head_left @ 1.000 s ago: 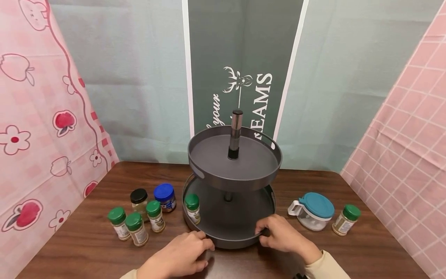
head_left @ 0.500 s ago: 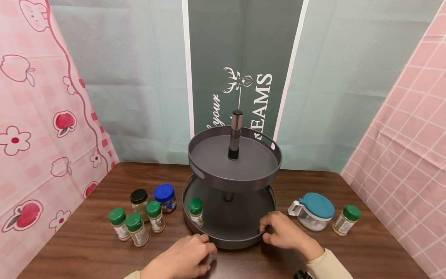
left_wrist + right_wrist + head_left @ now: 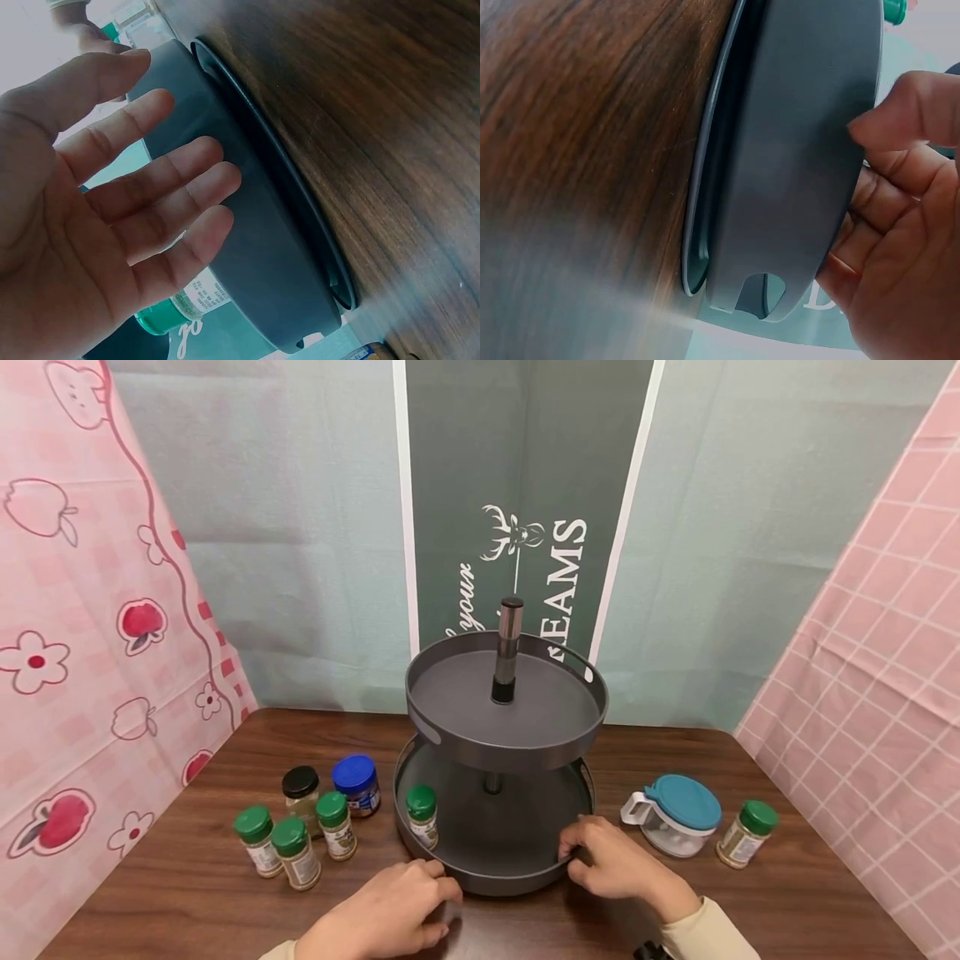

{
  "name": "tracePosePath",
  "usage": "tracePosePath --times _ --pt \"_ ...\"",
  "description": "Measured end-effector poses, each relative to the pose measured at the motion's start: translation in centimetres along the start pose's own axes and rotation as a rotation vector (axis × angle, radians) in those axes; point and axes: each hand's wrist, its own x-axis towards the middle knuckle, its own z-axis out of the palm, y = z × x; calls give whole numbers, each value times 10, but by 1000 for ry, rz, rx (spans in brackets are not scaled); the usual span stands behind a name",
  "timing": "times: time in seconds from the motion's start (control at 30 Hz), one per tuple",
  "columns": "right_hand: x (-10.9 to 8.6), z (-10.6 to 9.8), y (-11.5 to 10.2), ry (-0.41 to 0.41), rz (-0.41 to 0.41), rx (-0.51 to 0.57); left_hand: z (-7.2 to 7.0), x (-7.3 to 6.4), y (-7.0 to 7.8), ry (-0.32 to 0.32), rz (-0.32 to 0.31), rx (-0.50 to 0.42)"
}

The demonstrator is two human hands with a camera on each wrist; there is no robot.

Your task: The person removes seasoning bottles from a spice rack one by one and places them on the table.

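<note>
A dark grey two-tier turntable rack (image 3: 498, 885) stands on the table, its upper tray (image 3: 517, 758) held above the lower one by a metal post (image 3: 508, 647). My right hand (image 3: 618, 864) grips the lower tray's front right rim, thumb outside the wall and fingers over it, as the right wrist view shows. Close by the front left rim, my left hand (image 3: 390, 906) is held with fingers relaxed and slightly bent; its palm (image 3: 67, 247) holds nothing. A green-capped spice jar (image 3: 423, 818) stands inside the lower tray at the left, behind the front rim.
Left of the rack stand several jars: green-capped ones (image 3: 300, 860), a black-capped one (image 3: 301, 793) and a blue-lidded one (image 3: 357, 789). On the right are a clear pot with a teal lid (image 3: 682, 803) and another green-capped jar (image 3: 744, 837). Fabric backdrops (image 3: 300, 543) surround the table.
The lower tray has turned a little, carrying its green-capped jar rightward and nearer. My right hand has shifted slightly right with the rim, then stayed still. The left hand has moved only slightly.
</note>
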Motion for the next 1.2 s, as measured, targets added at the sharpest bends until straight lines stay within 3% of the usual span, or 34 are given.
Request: tracePosePath --times 0.23,0.43,0.6,0.77,0.87,1.0,1.2 --pt "0 -1 -2 33 -2 32 -3 -1 1 -6 2 7" --pt "4 -6 -9 164 67 -63 -11 -3 0 11 2 -17" --pt "5 -9 -15 234 274 -185 -19 -6 -1 37 -31 -44" --pt "3 -8 -16 261 489 -197 -24 -9 -3 62 -58 -36" --pt "2 -7 -16 258 566 -201 -26 -10 -3 82 -61 -30" --pt "2 -8 -15 193 648 -173 -28 -10 -3 131 -60 -13" --pt "5 -9 -12 106 702 -77 -28 -8 -2 235 -66 -5"
